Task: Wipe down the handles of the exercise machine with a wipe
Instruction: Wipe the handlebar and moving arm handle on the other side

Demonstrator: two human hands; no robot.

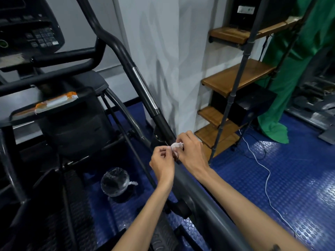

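Observation:
A small crumpled white wipe is pinched between both hands over the lower part of the machine's long right handle bar. My left hand grips the wipe's left edge with its fingertips. My right hand holds the wipe's other side, fingers curled over the bar. The bar is black with a silver sensor strip and runs diagonally from upper left to lower right. Left of it are the short black handles under the console.
A small bin lined with clear plastic stands on the blue studded floor between the pedals. A wooden shelf unit stands to the right, with a green cloth behind it. A white cable trails over the floor.

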